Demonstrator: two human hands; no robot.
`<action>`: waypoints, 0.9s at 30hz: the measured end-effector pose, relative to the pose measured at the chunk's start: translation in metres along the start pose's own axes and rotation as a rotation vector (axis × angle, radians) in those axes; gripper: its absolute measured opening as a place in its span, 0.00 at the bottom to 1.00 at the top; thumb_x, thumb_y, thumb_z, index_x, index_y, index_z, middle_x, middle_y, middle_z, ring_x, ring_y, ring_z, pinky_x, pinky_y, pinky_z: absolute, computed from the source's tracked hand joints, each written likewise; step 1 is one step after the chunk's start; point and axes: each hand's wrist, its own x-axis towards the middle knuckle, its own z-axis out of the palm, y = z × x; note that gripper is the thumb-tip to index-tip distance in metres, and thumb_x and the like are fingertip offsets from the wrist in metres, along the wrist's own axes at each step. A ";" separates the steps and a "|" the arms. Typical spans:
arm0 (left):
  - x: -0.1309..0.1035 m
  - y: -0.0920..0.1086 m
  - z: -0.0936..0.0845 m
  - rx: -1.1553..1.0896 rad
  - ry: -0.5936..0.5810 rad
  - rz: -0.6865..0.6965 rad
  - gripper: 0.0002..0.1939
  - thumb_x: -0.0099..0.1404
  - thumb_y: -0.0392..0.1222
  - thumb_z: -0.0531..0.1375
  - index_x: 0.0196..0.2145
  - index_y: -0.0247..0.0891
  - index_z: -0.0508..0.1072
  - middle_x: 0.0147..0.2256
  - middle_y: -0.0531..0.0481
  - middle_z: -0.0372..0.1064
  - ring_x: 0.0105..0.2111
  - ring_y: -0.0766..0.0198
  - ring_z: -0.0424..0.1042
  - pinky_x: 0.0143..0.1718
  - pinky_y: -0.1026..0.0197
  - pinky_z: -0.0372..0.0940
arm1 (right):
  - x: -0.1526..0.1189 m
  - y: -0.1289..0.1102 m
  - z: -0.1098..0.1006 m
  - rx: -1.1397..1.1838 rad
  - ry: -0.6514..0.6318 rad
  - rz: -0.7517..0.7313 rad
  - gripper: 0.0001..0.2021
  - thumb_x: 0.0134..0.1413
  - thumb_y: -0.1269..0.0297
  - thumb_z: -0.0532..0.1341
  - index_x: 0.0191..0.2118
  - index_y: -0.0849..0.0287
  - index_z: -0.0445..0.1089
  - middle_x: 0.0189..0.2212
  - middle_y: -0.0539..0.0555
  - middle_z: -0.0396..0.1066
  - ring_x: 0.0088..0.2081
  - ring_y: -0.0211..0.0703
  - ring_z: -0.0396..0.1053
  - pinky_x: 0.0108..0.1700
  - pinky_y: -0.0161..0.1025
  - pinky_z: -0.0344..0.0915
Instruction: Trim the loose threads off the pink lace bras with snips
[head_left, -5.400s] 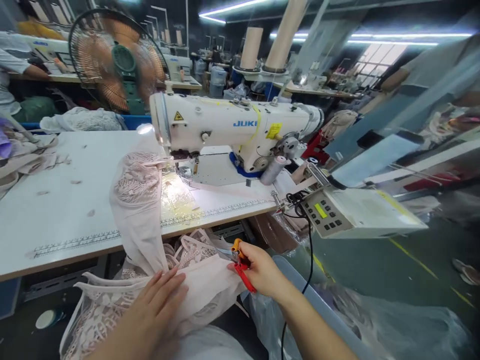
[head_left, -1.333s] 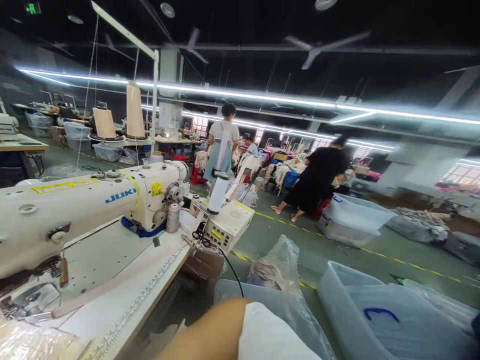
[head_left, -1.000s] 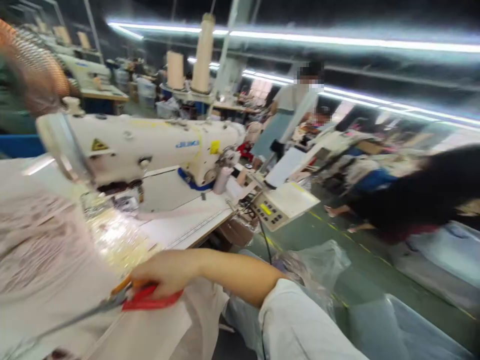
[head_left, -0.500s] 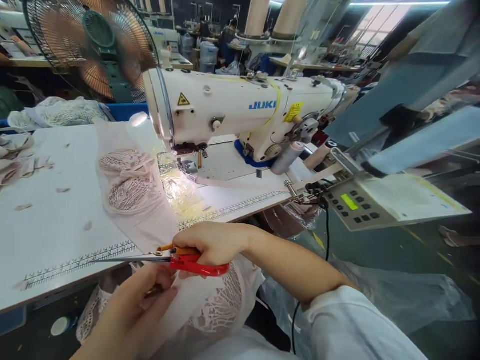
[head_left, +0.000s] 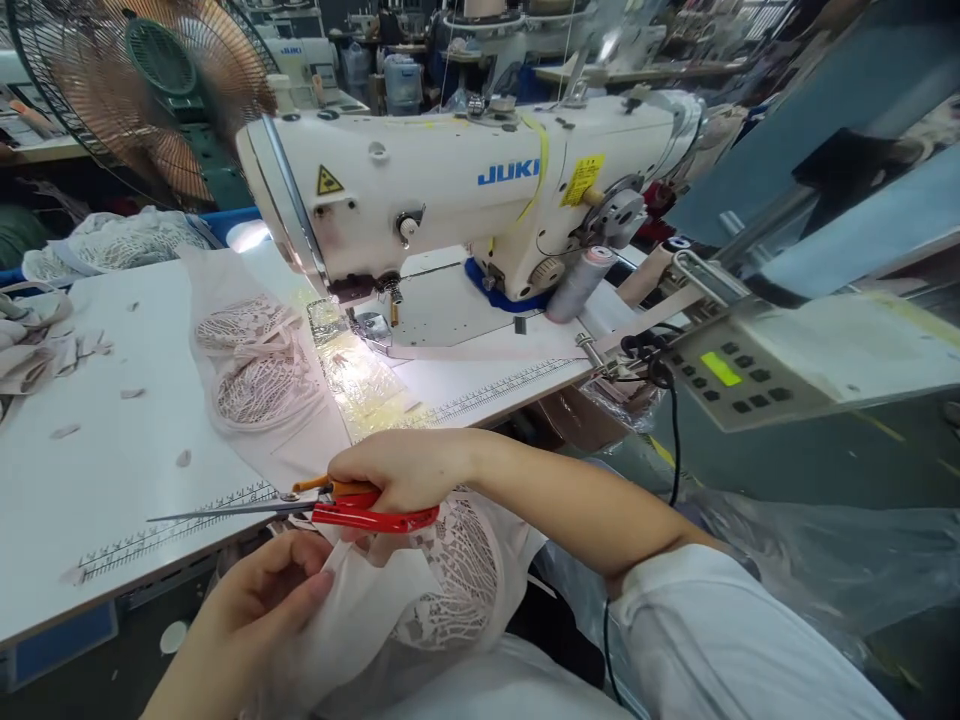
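My right hand (head_left: 409, 470) is closed around the red handles of a pair of scissors (head_left: 367, 518), whose blades lie together and point left over the table's front edge. Below them, my left hand (head_left: 262, 600) pinches the edge of a pale pink lace bra (head_left: 461, 575) between thumb and fingers. The bra hangs over my lap, partly hidden by my right hand and the scissors. Another pink lace piece (head_left: 262, 390) lies flat on the table, left of the sewing machine's needle area.
A white sewing machine (head_left: 450, 190) stands on the white table (head_left: 142, 480), with a control panel (head_left: 735, 375) at its right. A fan (head_left: 161, 60) and bundled lace (head_left: 127, 240) are at the back left. Fabric scraps (head_left: 64, 432) dot the table.
The view has shifted slightly. Both hands remain on the scissors and the bra; the scissors have moved a little left and up in view, and the bra's edge is lifted more.
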 end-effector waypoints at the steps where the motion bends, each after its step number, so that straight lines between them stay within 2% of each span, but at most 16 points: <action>1: -0.001 0.002 0.002 0.010 0.012 -0.006 0.19 0.48 0.55 0.69 0.21 0.37 0.70 0.23 0.55 0.62 0.22 0.70 0.55 0.22 0.70 0.53 | 0.000 0.000 0.000 0.004 -0.002 -0.005 0.12 0.51 0.65 0.61 0.26 0.57 0.54 0.23 0.44 0.59 0.26 0.35 0.58 0.28 0.33 0.54; 9: 0.002 0.000 0.001 0.025 0.054 -0.042 0.18 0.47 0.53 0.70 0.22 0.37 0.69 0.20 0.57 0.60 0.21 0.70 0.54 0.21 0.69 0.51 | 0.006 0.004 0.004 -0.027 -0.020 -0.027 0.13 0.47 0.65 0.61 0.26 0.57 0.53 0.22 0.44 0.58 0.25 0.35 0.56 0.27 0.34 0.52; 16: 0.000 0.005 0.009 0.001 0.157 -0.039 0.17 0.42 0.53 0.72 0.23 0.40 0.74 0.22 0.53 0.68 0.26 0.63 0.63 0.23 0.67 0.57 | 0.007 -0.003 0.002 -0.068 -0.027 -0.055 0.12 0.46 0.72 0.58 0.25 0.56 0.50 0.23 0.45 0.57 0.26 0.36 0.57 0.28 0.34 0.53; 20: -0.001 0.005 0.013 0.005 0.157 -0.048 0.16 0.44 0.54 0.70 0.23 0.39 0.77 0.19 0.54 0.65 0.23 0.66 0.59 0.23 0.67 0.56 | 0.006 -0.005 0.006 -0.071 -0.009 -0.060 0.12 0.47 0.71 0.58 0.25 0.56 0.51 0.24 0.45 0.58 0.26 0.36 0.57 0.28 0.34 0.53; 22: 0.000 0.001 0.010 -0.022 0.137 -0.050 0.15 0.46 0.52 0.70 0.24 0.38 0.78 0.19 0.54 0.66 0.23 0.67 0.59 0.23 0.68 0.55 | 0.002 -0.006 0.012 -0.025 0.071 0.007 0.12 0.47 0.69 0.60 0.26 0.57 0.52 0.24 0.46 0.59 0.26 0.36 0.58 0.27 0.33 0.53; 26: 0.004 -0.010 -0.002 -0.083 0.070 -0.052 0.13 0.51 0.51 0.68 0.27 0.38 0.78 0.22 0.53 0.68 0.22 0.67 0.60 0.22 0.69 0.56 | -0.022 -0.007 0.036 0.115 0.442 0.212 0.12 0.49 0.64 0.62 0.31 0.56 0.55 0.28 0.47 0.62 0.27 0.37 0.59 0.27 0.32 0.54; 27: 0.004 -0.012 -0.005 -0.083 0.054 -0.058 0.14 0.51 0.51 0.67 0.27 0.37 0.77 0.22 0.52 0.68 0.22 0.67 0.61 0.21 0.69 0.56 | -0.030 -0.006 0.043 0.134 0.484 0.215 0.14 0.47 0.62 0.64 0.30 0.56 0.54 0.27 0.47 0.62 0.27 0.36 0.59 0.27 0.33 0.54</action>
